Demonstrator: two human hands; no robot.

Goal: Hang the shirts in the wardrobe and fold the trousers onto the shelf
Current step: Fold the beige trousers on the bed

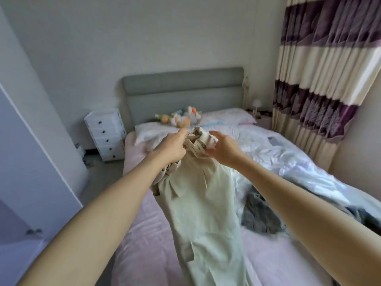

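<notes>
Bedroom, pink bed (144, 234): beige trousers (202, 203) held up by the waistband.
Left hand (173, 147) grips the bunched waistband; right hand (223, 148), fingers spread and loosely curved, touches the waistband's other side without a firm hold. With only one sure grip, the trousers, hanging over the bed, could twist or slip onto the grey garment (259, 215) just beside them.
</notes>
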